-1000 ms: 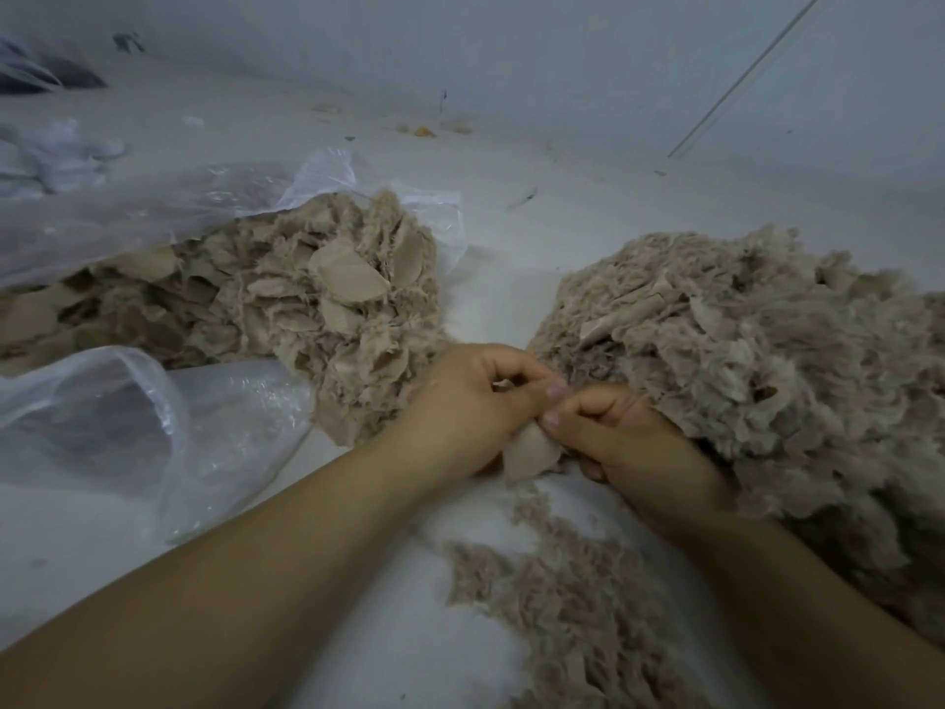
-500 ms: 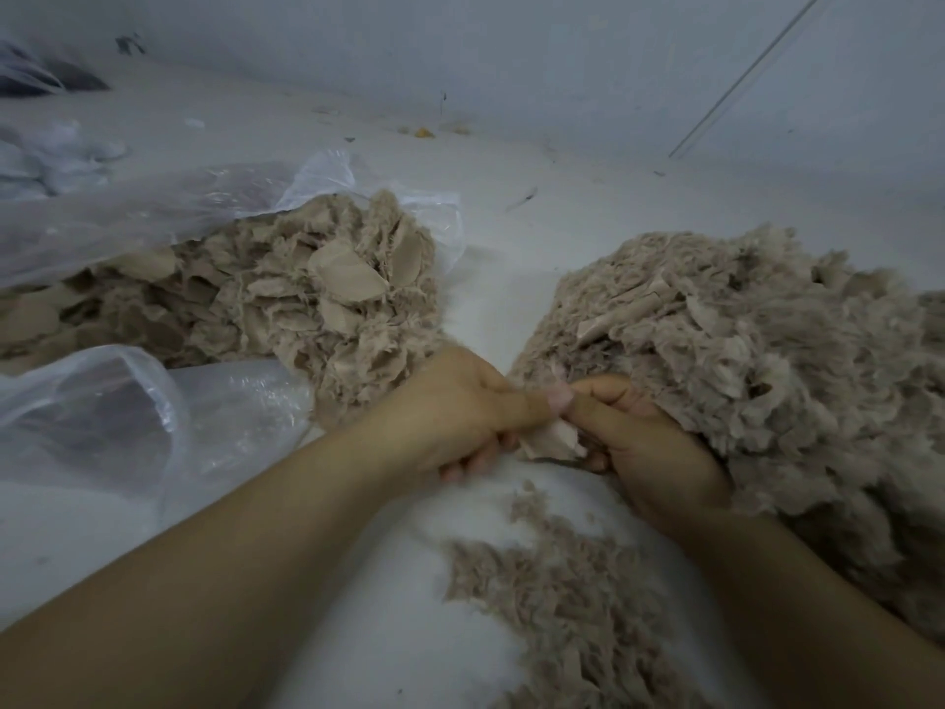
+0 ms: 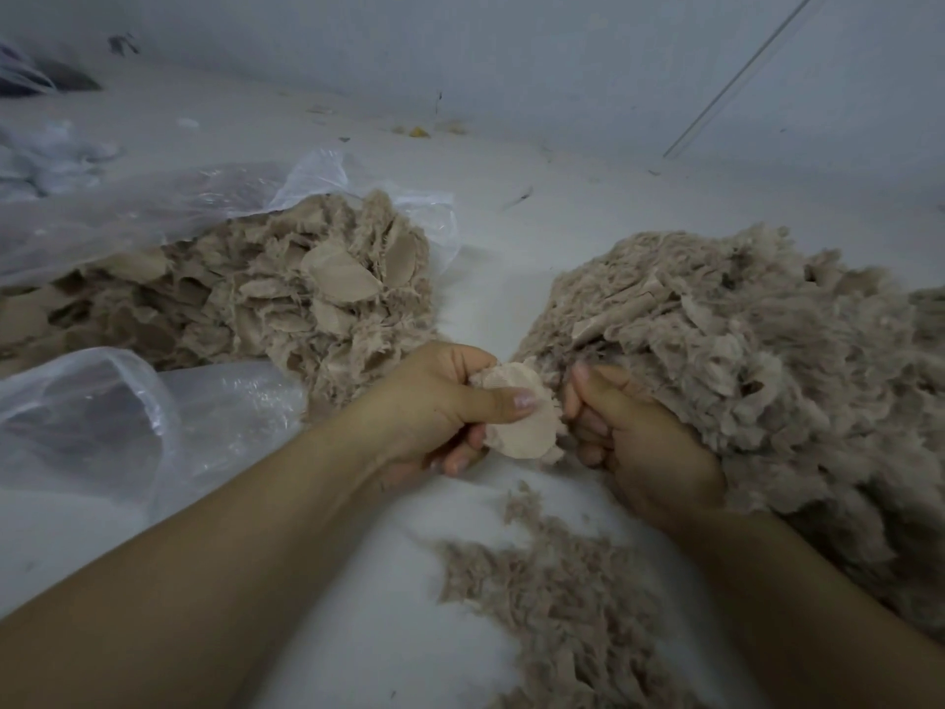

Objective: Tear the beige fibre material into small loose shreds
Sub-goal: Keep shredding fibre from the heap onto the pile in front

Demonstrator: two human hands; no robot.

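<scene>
My left hand [image 3: 434, 401] grips a flat beige fibre piece [image 3: 521, 427], with the thumb pressed across its face. My right hand [image 3: 639, 447] sits just right of it, fingers curled at the piece's frayed right edge and thumb pointing up. What lies inside that hand is hidden. A pile of whole beige pieces [image 3: 286, 304] spills from a clear plastic bag at the left. A big heap of fluffy torn shreds [image 3: 741, 340] rises at the right, touching my right hand. More loose shreds [image 3: 552, 596] lie on the white floor below my hands.
A crumpled clear plastic bag [image 3: 102, 432] lies at the left beside my left forearm. Clear plastic [image 3: 153, 207] covers the back of the left pile. A pale wall [image 3: 511, 53] runs along the far side, with small scraps at its foot.
The hands have drawn slightly apart. The piece has turned, so its flat face now shows under my left thumb. My right thumb has lifted off it.
</scene>
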